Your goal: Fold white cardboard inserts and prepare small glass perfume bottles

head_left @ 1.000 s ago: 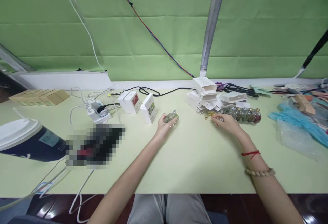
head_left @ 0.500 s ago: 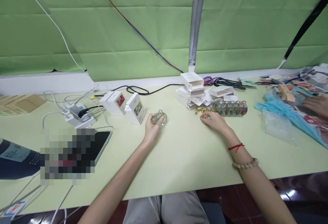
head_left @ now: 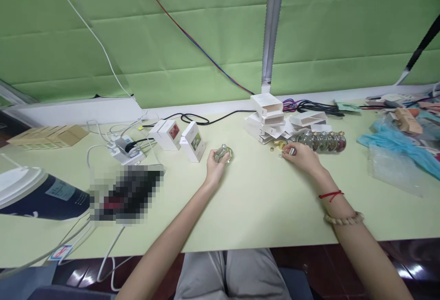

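Note:
My left hand (head_left: 216,168) is closed around a small round clear glass bottle (head_left: 223,153), held just above the pale green table (head_left: 254,199). My right hand (head_left: 301,157) rests on the table with its fingertips pinching a small silver cap (head_left: 291,151). A few small gold caps (head_left: 277,144) lie just left of those fingers. Right behind my right hand lies a row of several similar glass bottles (head_left: 325,140) on their sides. A pile of small white boxes (head_left: 271,117) is stacked behind the caps.
Two upright white boxes (head_left: 182,138) stand left of my left hand. Further left are a white power strip with cables (head_left: 125,150), a blurred-out dark device (head_left: 125,192) and a dark cup with a white lid (head_left: 30,192). Blue plastic and bubble wrap (head_left: 395,158) cover the right end.
Both hands hold much the same pose on the table. My right fingers now pinch a silver cap by the gold ones. The camera swung left then back right.

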Motion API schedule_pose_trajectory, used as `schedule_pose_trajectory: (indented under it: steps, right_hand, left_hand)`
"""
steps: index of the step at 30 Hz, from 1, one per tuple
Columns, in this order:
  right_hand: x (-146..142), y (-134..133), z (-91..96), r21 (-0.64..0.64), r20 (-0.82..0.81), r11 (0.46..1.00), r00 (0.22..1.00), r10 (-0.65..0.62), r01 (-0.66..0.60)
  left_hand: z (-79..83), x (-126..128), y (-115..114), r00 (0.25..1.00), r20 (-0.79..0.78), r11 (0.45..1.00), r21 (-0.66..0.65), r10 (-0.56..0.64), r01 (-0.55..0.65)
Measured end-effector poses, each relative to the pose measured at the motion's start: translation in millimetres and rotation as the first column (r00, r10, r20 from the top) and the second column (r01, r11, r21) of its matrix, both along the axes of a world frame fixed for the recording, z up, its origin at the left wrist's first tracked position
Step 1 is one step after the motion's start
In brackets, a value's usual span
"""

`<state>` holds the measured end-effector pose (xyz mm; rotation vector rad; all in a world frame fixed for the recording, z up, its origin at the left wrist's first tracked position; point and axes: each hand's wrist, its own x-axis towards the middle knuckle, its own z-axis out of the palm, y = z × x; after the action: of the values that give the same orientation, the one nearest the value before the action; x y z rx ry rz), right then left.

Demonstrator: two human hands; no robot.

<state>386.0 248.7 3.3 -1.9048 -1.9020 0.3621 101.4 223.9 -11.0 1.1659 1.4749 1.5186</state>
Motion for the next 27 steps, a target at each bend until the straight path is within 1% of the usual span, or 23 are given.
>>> schedule_pose_trajectory:
  steps: [3, 6, 9, 11, 13, 16, 18, 21, 22, 23, 24, 25, 27]
  right_hand:
    - [1, 0, -1.1, -0.006, 0.004, 1.0, 1.0, 0.013, -0.013]
    - [1, 1, -3.5, 0.036, -0.01, 0.999, 0.999, 0.033, -0.032]
    - [1, 3, -5.6, 0.083, -0.037, 0.996, 0.999, 0.027, -0.024]
    - [2, 5, -7.2, 0.113, -0.071, 0.993, 0.997, 0.033, -0.025]
    - [4, 6, -9.0, 0.154, -0.1, 0.987, 0.993, 0.058, -0.042]
    - [5, 5, -10.1, 0.193, -0.105, 0.979, 0.99, 0.093, -0.071]
    - [3, 3, -8.2, 0.212, -0.105, 0.976, 0.991, 0.08, -0.057]
    - [-7, 0, -3.2, 0.303, -0.159, 0.953, 0.987, 0.026, 0.023]
    - [-12, -1, -2.0, 0.342, -0.191, 0.939, 0.981, 0.035, 0.033]
    - [-17, -2, -1.2, 0.37, -0.225, 0.929, 0.971, 0.077, 0.012]
    - [-23, -3, -1.0, 0.382, -0.257, 0.923, 0.954, 0.153, -0.045]
    - [-28, -4, -1.3, 0.382, -0.29, 0.915, 0.924, 0.25, -0.128]
    - [-39, -7, -2.4, 0.328, -0.368, 0.885, 0.818, 0.442, -0.331]
  left_hand:
    - [-0.5, 1, -1, 1.0, -0.009, 1.0, 0.006, -0.019, 0.019]
    - [-1.4, 3, -1, 0.999, -0.034, 0.999, 0.018, -0.035, 0.036]
    - [-3.4, 4, 0, 0.997, -0.058, 0.998, 0.035, -0.058, 0.06]
    - [-4.6, 4, -1, 0.991, -0.102, 0.993, 0.07, -0.09, 0.097]
    - [-5.0, 4, -2, 0.973, -0.192, 0.984, 0.096, -0.127, 0.148]
    - [-4.3, 5, -6, 0.909, -0.381, 0.97, 0.099, -0.168, 0.221]
    - [-3.3, 6, -8, 0.851, -0.485, 0.955, 0.098, -0.201, 0.281]
    - [-1.1, 9, -14, 0.777, -0.557, 0.909, 0.091, -0.293, 0.408]
    - [-0.4, 11, -17, 0.751, -0.57, 0.884, 0.087, -0.335, 0.46]
    - [0.3, 13, -19, 0.72, -0.586, 0.855, 0.084, -0.373, 0.511]
    - [0.7, 16, -22, 0.688, -0.606, 0.829, 0.083, -0.398, 0.553]
    - [0.8, 19, -25, 0.66, -0.633, 0.813, 0.082, -0.404, 0.577]
    - [-0.5, 23, -28, 0.628, -0.685, 0.818, 0.082, -0.369, 0.569]
